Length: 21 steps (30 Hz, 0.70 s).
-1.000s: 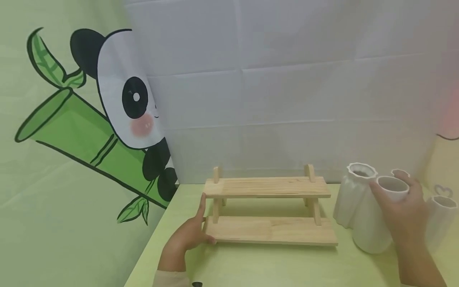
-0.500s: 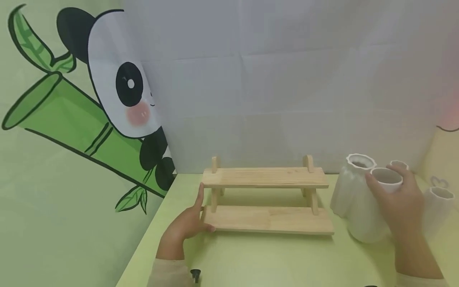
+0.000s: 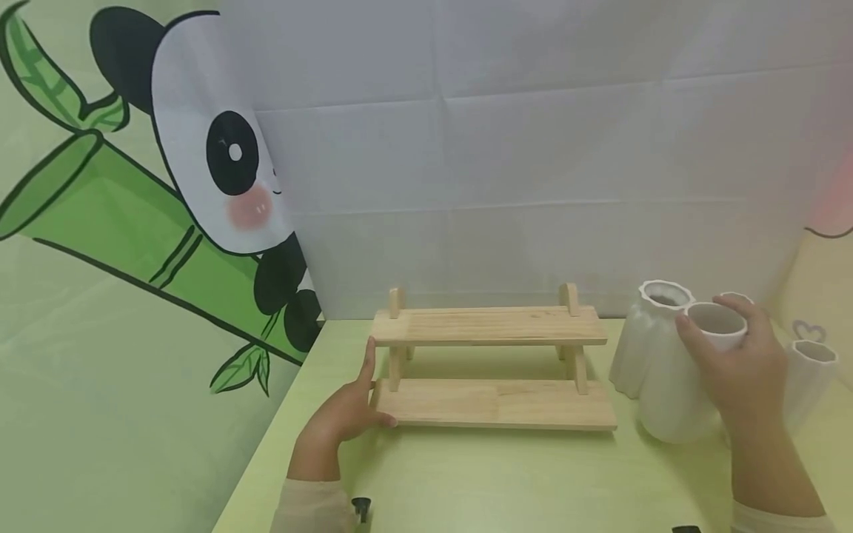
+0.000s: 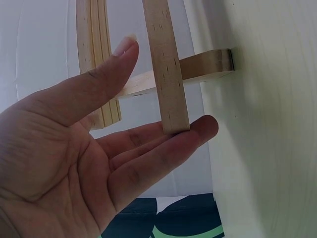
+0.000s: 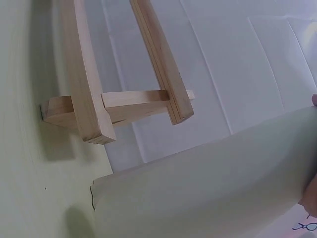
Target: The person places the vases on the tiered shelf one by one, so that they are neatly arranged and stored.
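A two-tier wooden rack (image 3: 493, 406) stands on the table. At its left end is my left hand (image 3: 336, 414), one finger raised to the upper board and the thumb by the lower board's front corner. The left wrist view shows these fingers (image 4: 148, 166) fairly straight, touching the end of a board. My right hand (image 3: 753, 370) grips a smooth white vase (image 3: 676, 400) round its neck, just below the rim. Its pale body (image 5: 208, 193) fills the lower part of the right wrist view, where only fingertips show at the right edge. The hand hides part of the vase.
Left of the held vase is a white vase with a ruffled rim (image 3: 643, 348). A further white rim (image 3: 740, 297) shows behind the right hand. To the right stands a slim white vase (image 3: 806, 377) near a heart-shaped outline. A white cloth (image 3: 466, 163) hangs behind the table (image 3: 506, 481).
The head view has tilted down, so everything sits higher in the frame and slightly left. Both hands keep the same places on the rack and the vase.
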Each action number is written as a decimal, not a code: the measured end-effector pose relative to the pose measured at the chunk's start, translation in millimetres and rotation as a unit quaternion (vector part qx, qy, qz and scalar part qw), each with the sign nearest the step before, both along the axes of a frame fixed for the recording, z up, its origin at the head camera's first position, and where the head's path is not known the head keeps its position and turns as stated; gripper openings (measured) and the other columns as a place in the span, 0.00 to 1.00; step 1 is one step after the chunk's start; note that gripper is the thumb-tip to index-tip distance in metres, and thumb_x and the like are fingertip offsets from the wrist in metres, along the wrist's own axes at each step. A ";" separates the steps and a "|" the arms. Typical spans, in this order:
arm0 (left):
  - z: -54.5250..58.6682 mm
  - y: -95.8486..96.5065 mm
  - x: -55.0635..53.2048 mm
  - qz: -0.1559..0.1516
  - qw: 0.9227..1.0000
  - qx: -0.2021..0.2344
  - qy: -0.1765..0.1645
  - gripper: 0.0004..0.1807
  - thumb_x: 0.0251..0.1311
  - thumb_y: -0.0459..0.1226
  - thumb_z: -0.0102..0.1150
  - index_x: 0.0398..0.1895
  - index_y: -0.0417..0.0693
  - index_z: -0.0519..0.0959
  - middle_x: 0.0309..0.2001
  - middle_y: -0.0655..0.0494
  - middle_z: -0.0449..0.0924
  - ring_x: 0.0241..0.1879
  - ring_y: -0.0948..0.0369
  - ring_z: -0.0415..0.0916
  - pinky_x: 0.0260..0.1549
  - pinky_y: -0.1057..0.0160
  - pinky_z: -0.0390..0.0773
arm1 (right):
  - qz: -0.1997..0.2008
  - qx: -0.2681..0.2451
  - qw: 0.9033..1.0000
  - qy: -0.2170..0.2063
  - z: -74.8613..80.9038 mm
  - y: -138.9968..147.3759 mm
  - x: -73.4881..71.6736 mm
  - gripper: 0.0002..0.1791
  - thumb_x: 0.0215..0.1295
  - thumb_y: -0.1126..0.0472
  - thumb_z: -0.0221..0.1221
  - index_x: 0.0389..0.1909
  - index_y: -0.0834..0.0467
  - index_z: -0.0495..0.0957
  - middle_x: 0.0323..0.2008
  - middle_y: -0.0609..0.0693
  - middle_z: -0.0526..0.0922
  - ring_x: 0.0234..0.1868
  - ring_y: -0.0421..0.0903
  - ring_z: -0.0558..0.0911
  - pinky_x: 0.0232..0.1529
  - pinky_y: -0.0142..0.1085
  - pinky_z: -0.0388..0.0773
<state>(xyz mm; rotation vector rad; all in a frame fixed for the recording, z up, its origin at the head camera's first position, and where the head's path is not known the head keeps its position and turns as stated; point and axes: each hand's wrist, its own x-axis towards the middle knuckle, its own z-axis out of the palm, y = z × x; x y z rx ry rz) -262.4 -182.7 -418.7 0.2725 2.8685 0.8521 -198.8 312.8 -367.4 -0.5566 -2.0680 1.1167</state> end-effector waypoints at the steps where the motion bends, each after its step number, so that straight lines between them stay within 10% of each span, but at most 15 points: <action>1: -0.1 -0.3 -0.1 0.001 1.000 -0.001 0.000 0.78 0.41 0.45 0.80 0.76 0.69 0.20 0.65 0.40 0.72 0.62 0.44 0.72 0.58 0.43 0.70 | 0.002 -0.005 1.000 -0.005 1.4 -0.2 0.6 0.31 0.54 0.46 0.70 0.60 0.42 0.75 0.52 0.50 0.78 0.34 0.27 0.69 0.32 0.21 0.64; 21: 1.1 -2.1 0.7 0.000 1.000 0.000 -0.001 0.77 0.42 0.47 0.79 0.76 0.69 0.20 0.65 0.40 0.72 0.63 0.43 0.72 0.58 0.43 0.70 | 0.047 -0.036 0.998 -0.009 18.8 -14.5 14.1 0.28 0.57 0.47 0.69 0.60 0.39 0.75 0.40 0.32 0.72 0.34 0.27 0.72 0.26 0.18 0.69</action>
